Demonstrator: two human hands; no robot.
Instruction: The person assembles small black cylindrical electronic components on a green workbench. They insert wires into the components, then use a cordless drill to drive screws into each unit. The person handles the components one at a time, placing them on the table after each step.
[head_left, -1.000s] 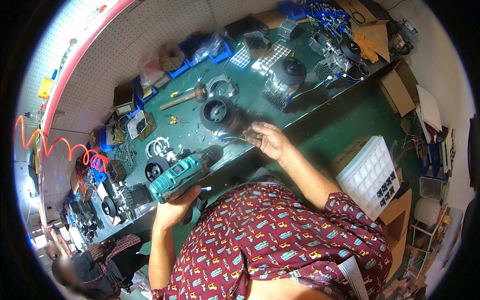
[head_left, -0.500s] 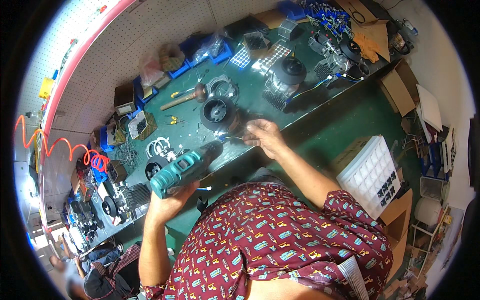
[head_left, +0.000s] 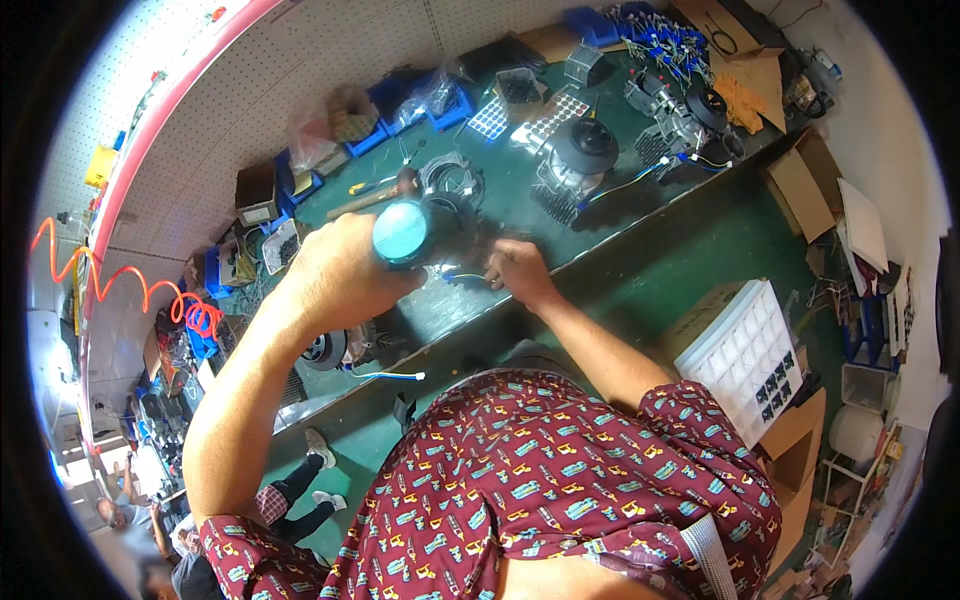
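Note:
My left hand (head_left: 345,268) is wrapped around a teal cordless drill (head_left: 402,232), whose round back end faces up. The drill stands over the dark fan-topped motor on the bench and hides most of it. My right hand (head_left: 520,270) is closed beside that motor, fingertips pinched; anything between them is too small or hidden to name. Close to those fingers lies a short blue-and-yellow wire (head_left: 462,277). Another motor (head_left: 328,350) sits left of my left forearm, with a white-plugged lead (head_left: 390,376) hanging over the bench edge.
Two more motors (head_left: 583,150) (head_left: 690,105) stand on the right of the green bench (head_left: 510,120). Behind are a wooden-handled hammer (head_left: 365,200), coiled cables (head_left: 450,180) and blue bins (head_left: 452,108). A white gridded tray (head_left: 735,355) stands right. Another person's legs (head_left: 300,480) show lower left.
My left hand has lifted the drill forward and right, tipping it from lying sideways to upright over the motor. My right fingers have curled in tighter at nearly the same spot.

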